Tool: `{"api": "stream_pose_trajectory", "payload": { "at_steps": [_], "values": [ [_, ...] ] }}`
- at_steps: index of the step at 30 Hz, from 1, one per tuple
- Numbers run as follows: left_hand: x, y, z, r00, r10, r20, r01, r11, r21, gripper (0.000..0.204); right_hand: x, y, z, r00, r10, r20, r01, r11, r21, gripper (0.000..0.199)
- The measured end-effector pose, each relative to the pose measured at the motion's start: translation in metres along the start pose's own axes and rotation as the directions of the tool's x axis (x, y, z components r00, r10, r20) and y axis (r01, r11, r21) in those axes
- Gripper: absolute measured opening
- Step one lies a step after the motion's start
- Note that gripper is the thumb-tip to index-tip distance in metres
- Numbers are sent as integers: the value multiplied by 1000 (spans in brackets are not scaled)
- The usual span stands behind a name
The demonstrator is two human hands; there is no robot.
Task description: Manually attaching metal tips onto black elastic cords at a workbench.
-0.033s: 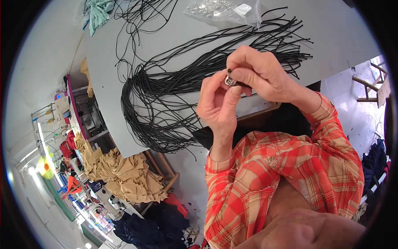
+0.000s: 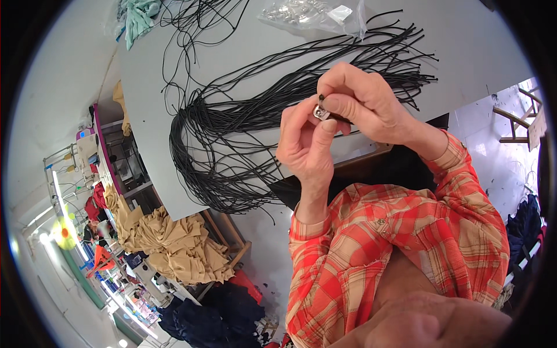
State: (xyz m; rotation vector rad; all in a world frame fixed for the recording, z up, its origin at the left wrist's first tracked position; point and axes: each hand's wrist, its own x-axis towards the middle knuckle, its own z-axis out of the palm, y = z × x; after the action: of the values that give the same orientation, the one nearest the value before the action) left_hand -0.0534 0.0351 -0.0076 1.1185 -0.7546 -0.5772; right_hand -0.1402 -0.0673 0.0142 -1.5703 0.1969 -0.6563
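Observation:
My left hand [image 2: 307,142] holds a small silver metal cord stopper [image 2: 320,112] between thumb and fingers. Close against it, my right hand [image 2: 365,104] pinches a black cord, whose dark tip [image 2: 321,97] shows just above the metal piece. Whether the cord passes through the stopper cannot be made out; the fingers cover most of it. Beneath and beyond both hands, a long bundle of black cords [image 2: 249,110] lies on the grey table [image 2: 464,64], bent round at its left, with the cut ends fanned out at the right.
A clear plastic bag [image 2: 307,13] of silver metal pieces lies at the table's far side. More loose black cords [image 2: 203,23] and a pale green cloth [image 2: 138,17] are at the far left. Tan fabric [image 2: 174,243] is heaped beside the table; a wooden stool [image 2: 519,124] stands right.
The silver stopper has tilted slightly between the fingers, and my left hand has shifted a touch. The cords on the table stay as they were.

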Motion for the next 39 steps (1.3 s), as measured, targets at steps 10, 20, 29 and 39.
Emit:
{"api": "stream_pose_trajectory", "payload": {
  "at_steps": [10,20,29,39],
  "values": [
    [6,-24,8,984,127,-127,-146,978,-150,25,5,-2,-4,829,-554,-75,393,674,-625,8],
    [2,-12,-14,990,85,109,-48,950,-307,33,8,-25,-18,948,-291,-130,314,921,232,16],
    [2,-6,-23,988,37,152,5,964,-264,32,7,-50,-51,944,-318,-84,299,936,-185,13],
    [4,-5,-31,976,14,215,26,983,-180,30,26,-40,-23,823,-459,336,553,511,-658,13]
  ]
}}
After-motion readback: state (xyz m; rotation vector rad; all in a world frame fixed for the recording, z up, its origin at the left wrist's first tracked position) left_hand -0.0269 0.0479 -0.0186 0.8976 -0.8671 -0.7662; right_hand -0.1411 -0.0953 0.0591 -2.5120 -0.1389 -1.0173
